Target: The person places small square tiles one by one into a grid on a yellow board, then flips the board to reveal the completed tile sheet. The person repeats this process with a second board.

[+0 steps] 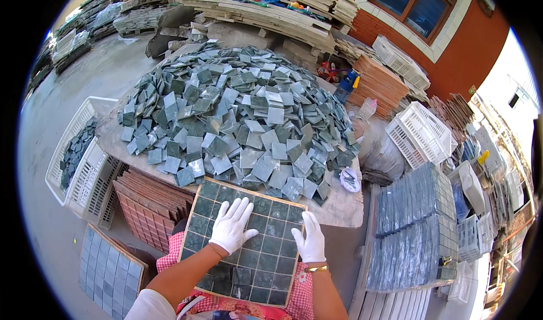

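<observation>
A wood-rimmed tray (210,180) filled with dark green square stone tiles (267,245) in a grid rests on my lap, tilted, at the table's near edge. My left hand (231,228), in a white glove, lies flat on the upper middle tiles with fingers spread. At the tray's right edge is my right hand (310,238), gloved too, its fingers stretched out and its thumb apart on the tile side. Near the bottom, one tile (242,276) sits slightly askew. Beyond the tray, a big heap of loose green-grey tiles (226,105) covers the table.
White plastic crates (96,193) stand left, one holding dark tile pieces. Reddish mould trays (148,207) and a tiled panel (110,272) lean below. On the right are stacked wrapped tile sheets (404,235), a white crate (419,132), a roll of tape (350,179) and a blue bottle (345,85).
</observation>
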{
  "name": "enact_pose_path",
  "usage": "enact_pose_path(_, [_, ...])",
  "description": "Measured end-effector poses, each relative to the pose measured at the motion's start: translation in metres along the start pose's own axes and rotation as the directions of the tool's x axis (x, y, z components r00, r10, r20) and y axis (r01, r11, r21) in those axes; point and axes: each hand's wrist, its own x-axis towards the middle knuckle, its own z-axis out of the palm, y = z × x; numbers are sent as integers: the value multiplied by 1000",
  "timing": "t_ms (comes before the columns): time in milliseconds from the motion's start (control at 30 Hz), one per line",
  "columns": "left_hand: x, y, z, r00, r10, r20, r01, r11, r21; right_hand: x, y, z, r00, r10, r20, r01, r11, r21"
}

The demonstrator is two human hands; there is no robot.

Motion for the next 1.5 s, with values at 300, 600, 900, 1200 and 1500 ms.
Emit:
enact_pose_path(300, [-29,-16,-17,994,108,25,-107,994,-37,5,-40,57,984,-68,166,121,936,-330])
enact_pose_path(600, [-140,-73,-61,998,-14,56,30,951,-308,-46,-90,82,642,-576,506,322,801,504])
enact_pose_path(900, [-149,-3,-58,975,164,152,-134,973,-188,-77,-93,13,594,-473,651,302,881,364])
enact_pose_path(1200, [-151,-38,-64,994,-101,-32,82,923,-377,-64,-124,32,313,-522,794,543,784,301])
enact_pose_path(1500, [-194,-24,-51,761,-531,372,410,-50,-911,-64,-128,37,370,93,924,-536,834,131])
